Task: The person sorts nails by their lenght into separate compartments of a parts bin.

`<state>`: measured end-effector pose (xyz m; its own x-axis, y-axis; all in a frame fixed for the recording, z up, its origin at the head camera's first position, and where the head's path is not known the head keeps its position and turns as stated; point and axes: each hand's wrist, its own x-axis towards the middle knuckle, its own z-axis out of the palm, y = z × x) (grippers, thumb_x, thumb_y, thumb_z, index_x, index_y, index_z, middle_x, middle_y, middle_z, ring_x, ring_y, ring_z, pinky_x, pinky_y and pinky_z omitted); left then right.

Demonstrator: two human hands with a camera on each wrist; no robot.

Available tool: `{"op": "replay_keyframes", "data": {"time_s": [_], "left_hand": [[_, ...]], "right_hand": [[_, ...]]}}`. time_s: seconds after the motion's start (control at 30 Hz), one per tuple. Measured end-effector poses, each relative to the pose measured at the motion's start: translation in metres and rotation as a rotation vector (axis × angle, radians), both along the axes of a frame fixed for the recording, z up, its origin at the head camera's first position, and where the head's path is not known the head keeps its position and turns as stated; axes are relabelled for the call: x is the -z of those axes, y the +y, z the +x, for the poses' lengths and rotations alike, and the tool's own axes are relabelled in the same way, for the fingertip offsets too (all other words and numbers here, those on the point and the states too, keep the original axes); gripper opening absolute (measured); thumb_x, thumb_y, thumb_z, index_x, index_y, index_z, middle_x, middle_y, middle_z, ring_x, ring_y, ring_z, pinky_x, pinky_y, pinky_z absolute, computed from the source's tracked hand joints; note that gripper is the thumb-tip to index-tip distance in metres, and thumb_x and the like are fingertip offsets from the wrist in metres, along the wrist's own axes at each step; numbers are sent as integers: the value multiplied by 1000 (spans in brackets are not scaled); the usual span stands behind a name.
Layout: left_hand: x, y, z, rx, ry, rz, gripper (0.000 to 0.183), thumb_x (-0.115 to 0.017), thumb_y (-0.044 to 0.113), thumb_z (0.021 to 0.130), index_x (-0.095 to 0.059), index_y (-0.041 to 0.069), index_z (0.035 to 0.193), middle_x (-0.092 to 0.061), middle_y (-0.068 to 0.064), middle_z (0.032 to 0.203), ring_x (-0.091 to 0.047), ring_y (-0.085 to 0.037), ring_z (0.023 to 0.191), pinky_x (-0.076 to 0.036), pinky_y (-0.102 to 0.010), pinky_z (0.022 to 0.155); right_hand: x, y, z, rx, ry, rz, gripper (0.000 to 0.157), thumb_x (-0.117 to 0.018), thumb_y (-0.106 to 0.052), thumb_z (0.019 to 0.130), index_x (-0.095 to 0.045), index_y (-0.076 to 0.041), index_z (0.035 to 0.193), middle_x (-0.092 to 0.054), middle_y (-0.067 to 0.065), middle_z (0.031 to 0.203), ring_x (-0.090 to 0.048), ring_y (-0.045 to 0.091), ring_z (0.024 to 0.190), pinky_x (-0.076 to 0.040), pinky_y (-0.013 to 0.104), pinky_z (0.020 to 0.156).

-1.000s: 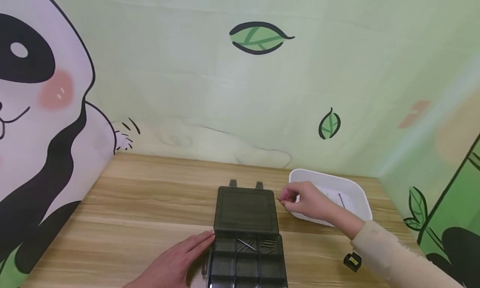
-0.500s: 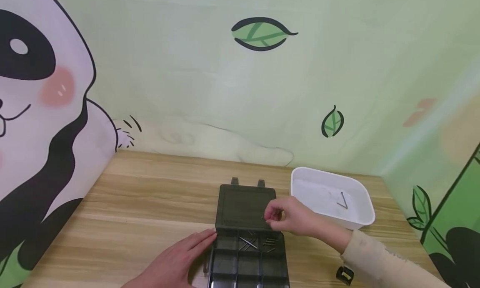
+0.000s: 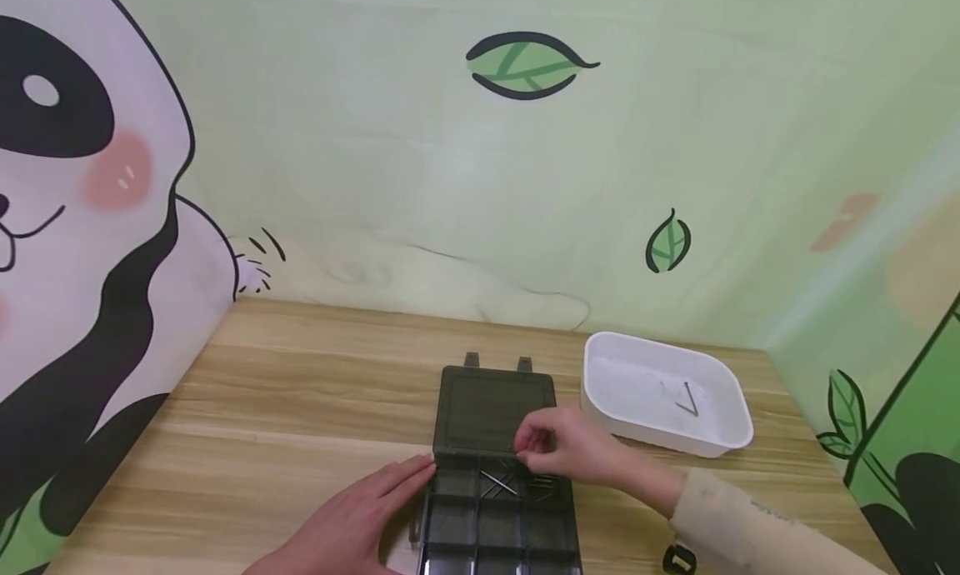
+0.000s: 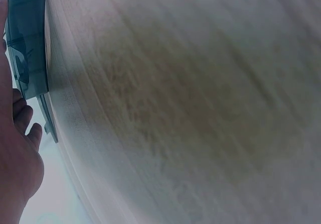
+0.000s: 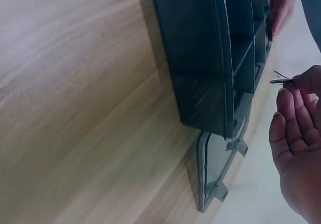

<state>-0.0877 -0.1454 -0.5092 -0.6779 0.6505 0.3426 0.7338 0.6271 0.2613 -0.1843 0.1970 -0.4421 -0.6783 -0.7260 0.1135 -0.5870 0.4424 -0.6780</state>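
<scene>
A dark see-through compartment box [image 3: 453, 525] lies on the table with its lid [image 3: 487, 408] folded back. My left hand [image 3: 360, 512] rests along its left side, fingers straight and fingertips at the hinge corner. Over the back right compartment is my right hand [image 3: 566, 446], thumb and finger pinching a small pointed metal nail [image 5: 281, 81]; a second thin dark tip shows beside it in the right wrist view. Long silver nails [image 3: 498, 482] lie crossed in the back middle compartment. Shorter metal pieces [image 3: 543, 485] lie in the back right one, partly hidden by the hand.
A white tray [image 3: 645, 429] at the back right holds a few thin metal pieces [image 3: 688, 400] forming a V. A small black object with a yellow mark [image 3: 679, 560] sits near the right sleeve. Behind the table [image 3: 322, 375] stands a printed wall.
My right hand has moved left and toward me, from the white tray's edge to over the box's back right compartment, still pinching the nail. The left hand stays at the box's side.
</scene>
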Motion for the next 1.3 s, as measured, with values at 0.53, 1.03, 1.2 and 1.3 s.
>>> {"op": "replay_keyframes", "data": {"time_s": [0.53,1.03,1.2,1.3], "left_hand": [[-4,1,0,-20,-48,-5,121,-68,91,77,-46,6,161,-48,-7,165,-55,-23,142,-55,-46,109],[-3,1,1,-33,-117,-16,124,-66,93,75,-44,9,164,-45,-5,167,-53,-21,143,-54,-45,110],[-3,1,2,-38,-142,-17,124,-66,93,75,-43,10,164,-44,-4,168,-53,-20,143,-54,-45,110],[-3,1,2,-38,-131,-18,124,-66,93,75,-44,10,164,-45,-4,167,-54,-20,142,-54,-45,110]], "right_hand": [[5,-8,0,-18,44,-12,12,-78,-1,89,-77,-13,90,-69,-13,77,-59,-4,71,-56,19,63],[20,-21,10,-43,-16,0,8,-79,-4,89,-77,-12,89,-64,-17,72,-53,-8,65,-51,15,59],[22,-23,11,-46,7,19,6,-80,-7,89,-78,-12,88,-65,-17,73,-51,-9,64,-49,13,59],[22,-23,11,-48,20,29,7,-80,-7,90,-78,-13,87,-65,-17,74,-50,-10,63,-48,13,58]]}}
